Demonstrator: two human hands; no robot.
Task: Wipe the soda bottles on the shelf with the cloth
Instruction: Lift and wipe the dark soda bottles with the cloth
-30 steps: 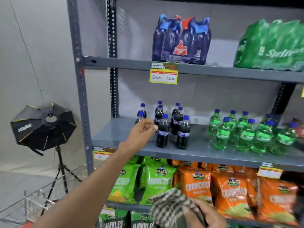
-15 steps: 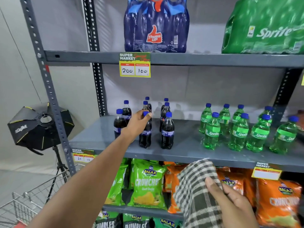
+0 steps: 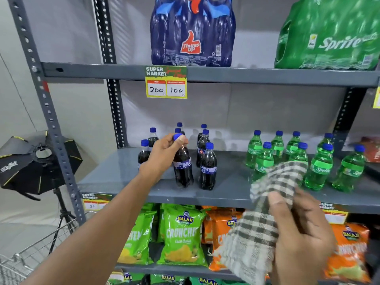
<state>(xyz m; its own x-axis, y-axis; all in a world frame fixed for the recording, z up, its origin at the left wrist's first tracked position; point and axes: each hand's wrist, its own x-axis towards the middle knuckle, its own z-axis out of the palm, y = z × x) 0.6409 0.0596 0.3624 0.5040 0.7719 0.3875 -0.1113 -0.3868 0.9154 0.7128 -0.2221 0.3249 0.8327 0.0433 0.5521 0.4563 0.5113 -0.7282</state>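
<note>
Several dark cola bottles with blue caps stand on the grey middle shelf (image 3: 123, 177). My left hand (image 3: 162, 155) is closed around the neck of the front cola bottle (image 3: 183, 169), which tilts slightly while its base rests on the shelf. A second front cola bottle (image 3: 208, 167) stands upright just to its right. My right hand (image 3: 298, 233) holds a checked cloth (image 3: 261, 219) low in front of the shelf edge, to the right of the colas. Several green Sprite bottles (image 3: 320, 167) stand further right, partly hidden by the cloth.
Shrink-wrapped packs of Thums Up (image 3: 193, 33) and Sprite (image 3: 331, 38) sit on the upper shelf. Green and orange snack bags (image 3: 181, 235) fill the shelf below. A studio light on a tripod (image 3: 39, 161) and a wire trolley (image 3: 30, 256) are at the left.
My left hand reached forward and closed on the front cola bottle's neck. My right hand lifted the cloth from below up to shelf height. The view moved closer to the shelf.
</note>
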